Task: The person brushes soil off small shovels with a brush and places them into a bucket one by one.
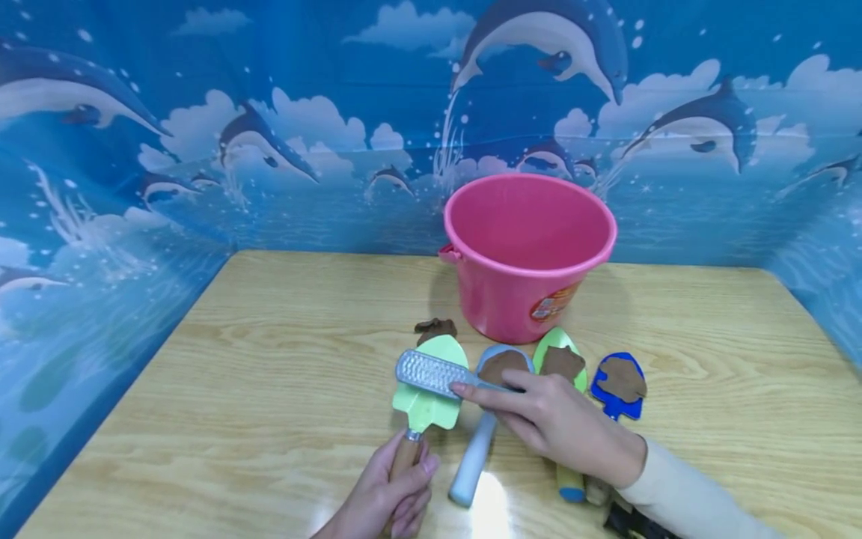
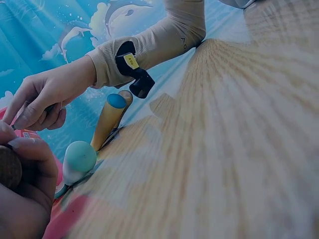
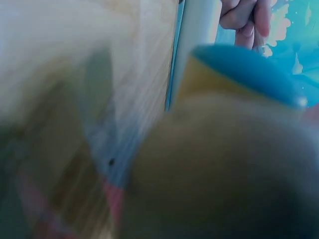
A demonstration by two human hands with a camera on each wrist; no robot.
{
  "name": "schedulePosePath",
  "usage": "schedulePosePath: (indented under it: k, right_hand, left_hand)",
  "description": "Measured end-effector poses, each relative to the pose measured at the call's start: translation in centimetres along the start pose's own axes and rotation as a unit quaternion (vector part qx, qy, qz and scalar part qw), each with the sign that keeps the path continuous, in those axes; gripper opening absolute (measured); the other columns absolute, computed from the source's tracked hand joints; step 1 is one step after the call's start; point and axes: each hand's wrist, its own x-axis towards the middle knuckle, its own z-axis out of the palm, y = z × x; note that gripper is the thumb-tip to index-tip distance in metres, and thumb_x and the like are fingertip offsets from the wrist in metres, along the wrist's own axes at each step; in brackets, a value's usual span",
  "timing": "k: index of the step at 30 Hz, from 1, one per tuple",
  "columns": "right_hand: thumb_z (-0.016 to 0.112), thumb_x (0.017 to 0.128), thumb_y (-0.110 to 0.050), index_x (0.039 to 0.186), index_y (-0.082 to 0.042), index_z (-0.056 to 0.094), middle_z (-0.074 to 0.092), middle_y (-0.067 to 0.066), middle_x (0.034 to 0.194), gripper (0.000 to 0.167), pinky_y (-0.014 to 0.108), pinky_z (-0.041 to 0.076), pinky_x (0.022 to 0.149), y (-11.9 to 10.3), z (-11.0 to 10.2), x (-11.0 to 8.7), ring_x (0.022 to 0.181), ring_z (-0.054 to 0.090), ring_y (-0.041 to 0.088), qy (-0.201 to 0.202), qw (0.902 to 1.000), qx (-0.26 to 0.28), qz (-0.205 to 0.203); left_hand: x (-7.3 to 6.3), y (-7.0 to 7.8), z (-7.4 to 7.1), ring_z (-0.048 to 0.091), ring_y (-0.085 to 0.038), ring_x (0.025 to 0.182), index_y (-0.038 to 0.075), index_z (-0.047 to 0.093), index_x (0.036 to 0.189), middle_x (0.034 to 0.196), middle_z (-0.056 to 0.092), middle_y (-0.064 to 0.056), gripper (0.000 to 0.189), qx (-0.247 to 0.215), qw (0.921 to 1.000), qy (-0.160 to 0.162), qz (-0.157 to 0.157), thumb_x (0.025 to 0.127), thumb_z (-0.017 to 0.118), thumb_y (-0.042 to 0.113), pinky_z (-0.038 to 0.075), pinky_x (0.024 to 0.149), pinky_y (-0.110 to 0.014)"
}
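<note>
My left hand (image 1: 393, 490) grips the wooden handle (image 1: 406, 454) of a light green trowel (image 1: 432, 410), its blade pointing away from me. My right hand (image 1: 562, 419) holds a grey long-handled tool (image 1: 429, 372) with a studded, rounded head, like a brush. That head lies across the trowel blade and overlaps it in the head view. The right index finger is stretched along the tool's neck. In the left wrist view, the left hand (image 2: 30, 191) is curled round the round handle end, close to the right hand (image 2: 47, 97).
A brown clay-like lump (image 1: 436, 328) lies behind the trowel. To the right lie a light blue trowel (image 1: 474, 457), a green trowel (image 1: 555, 338) and a dark blue shovel (image 1: 629, 409), each with brown stuff on its blade. A pink bucket (image 1: 498, 299) stands behind them.
</note>
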Motion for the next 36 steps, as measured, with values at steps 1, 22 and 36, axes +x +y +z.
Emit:
schedulePosePath:
  k: [1, 22, 36]
  right_hand:
    - [0.039, 0.105, -0.027, 0.136, -0.022, 0.056, 0.047, -0.012, 0.082, 0.036, 0.003, 0.029, 0.050, 0.2, 0.0, 0.0, 0.057, 0.033, -0.006, -0.001, 0.9999, 0.003, 0.010]
    - [0.056, 0.098, -0.016, 0.136, -0.019, 0.057, 0.060, -0.008, 0.095, 0.038, 0.005, 0.039, 0.058, 0.8, 0.1, -0.1, 0.067, 0.046, -0.005, 0.019, 0.9997, 0.012, 0.013]
    - [0.058, 0.097, -0.016, 0.134, -0.018, 0.058, 0.061, -0.009, 0.094, 0.037, 0.005, 0.038, 0.056, 1.4, 0.2, -0.2, 0.066, 0.049, -0.004, 0.018, 0.9998, -0.009, 0.004]
  left_hand:
    - [0.0, 0.0, 0.0, 0.038, 0.000, 0.043, 0.008, 0.037, 0.097, 0.055, 0.038, 0.011, 0.011, 0.000, 1.0000, 0.000, -0.001, 0.102, 0.045, 0.014, 0.036, 0.043, -0.015]
    - [0.1, 0.0, -0.1, 0.037, 0.000, 0.043, 0.009, 0.038, 0.098, 0.056, 0.038, 0.012, 0.008, -0.017, 0.9998, 0.013, -0.004, 0.102, 0.043, 0.014, 0.034, 0.042, -0.015]
    - [0.0, -0.1, 0.0, 0.038, -0.001, 0.044, 0.009, 0.038, 0.096, 0.056, 0.037, 0.011, 0.010, -0.010, 0.9999, 0.010, 0.000, 0.102, 0.044, 0.015, 0.034, 0.042, -0.015]
